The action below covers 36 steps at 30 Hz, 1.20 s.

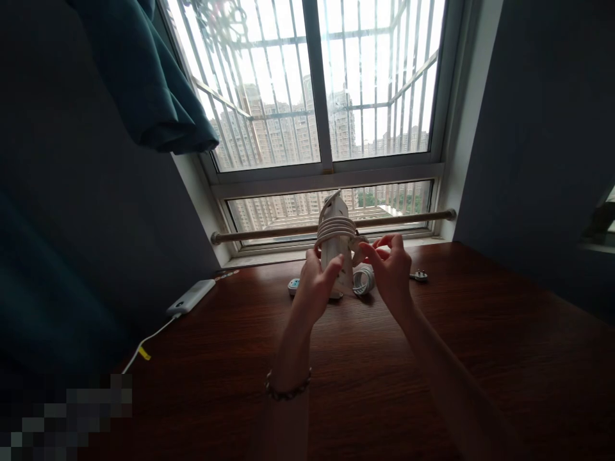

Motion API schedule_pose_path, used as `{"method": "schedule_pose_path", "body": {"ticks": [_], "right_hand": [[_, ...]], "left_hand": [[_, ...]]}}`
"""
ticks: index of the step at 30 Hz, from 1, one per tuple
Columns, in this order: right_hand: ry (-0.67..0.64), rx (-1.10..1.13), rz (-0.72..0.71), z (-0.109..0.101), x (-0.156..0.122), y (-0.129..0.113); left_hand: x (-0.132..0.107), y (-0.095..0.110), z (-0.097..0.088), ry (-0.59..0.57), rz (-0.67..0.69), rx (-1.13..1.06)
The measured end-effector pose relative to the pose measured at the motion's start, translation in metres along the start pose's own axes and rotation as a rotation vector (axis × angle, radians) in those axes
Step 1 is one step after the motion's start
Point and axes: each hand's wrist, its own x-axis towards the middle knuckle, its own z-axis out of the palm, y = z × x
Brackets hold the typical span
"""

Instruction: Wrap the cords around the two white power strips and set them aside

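Note:
A white power strip [343,274] with its cord [336,227] wound round it several times is held up, tilted, over the table. My left hand [314,282] grips its lower part, thumb across the near face. At its right side, the fingers of my right hand [390,269] are pinched on a pale piece by the cord, possibly the plug [358,246]; its shape is partly hidden. Behind my hands, a second power strip [293,286] lies on the table, mostly covered from view. Beside it rests a coiled white cord [364,280], and a plug [421,275] lies to the right.
The dark reddish wooden table [355,365] runs up to a barred window [327,128]. A rail [269,233] crosses the window low down. Another white power strip [192,297] lies at the left edge, its cord bearing a yellow tag [144,353]. A blue curtain [148,89] hangs upper left.

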Motion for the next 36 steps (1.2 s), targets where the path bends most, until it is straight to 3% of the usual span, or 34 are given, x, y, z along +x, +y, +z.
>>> {"method": "schedule_pose_path", "body": {"ticks": [7, 9, 12, 15, 18, 20, 23, 26, 29, 31, 34, 36], "right_hand": [[-0.067, 0.156, 0.04, -0.005, 0.001, -0.011], [-0.08, 0.141, 0.049, -0.006, -0.001, -0.014], [-0.112, 0.026, 0.114, -0.007, -0.006, -0.017], [-0.318, -0.028, 0.292, -0.008, -0.01, -0.019], [-0.58, 0.095, 0.54, -0.006, -0.011, -0.022], [-0.658, 0.226, 0.637, -0.004, -0.01, -0.024], [-0.633, 0.444, 0.621, -0.003, -0.009, -0.022], [-0.494, 0.461, 0.542, -0.009, -0.012, -0.011], [-0.373, 0.197, 0.42, -0.032, -0.021, 0.008], [-0.316, -0.104, 0.273, -0.059, -0.029, 0.024], [-0.295, -0.61, 0.092, -0.118, -0.039, 0.052], [-0.289, -0.833, 0.01, -0.164, -0.042, 0.072]], "left_hand": [[-0.003, 0.009, 0.015, -0.158, -0.269, -0.476], [-0.001, 0.008, 0.018, -0.179, -0.281, -0.583], [0.002, 0.001, 0.023, -0.106, -0.22, -0.664], [0.005, -0.008, 0.029, -0.033, -0.167, -0.678], [0.009, -0.017, 0.032, -0.024, -0.102, -0.639], [0.012, -0.023, 0.033, -0.013, -0.034, -0.577], [0.015, -0.032, 0.034, 0.0, 0.048, -0.441], [0.007, -0.044, 0.034, -0.064, 0.079, -0.299], [-0.015, -0.066, 0.027, -0.199, 0.029, -0.123], [-0.035, -0.087, 0.015, -0.25, -0.019, 0.002], [-0.063, -0.12, -0.009, -0.234, -0.056, 0.137], [-0.074, -0.137, -0.024, -0.174, -0.083, 0.161]]}}
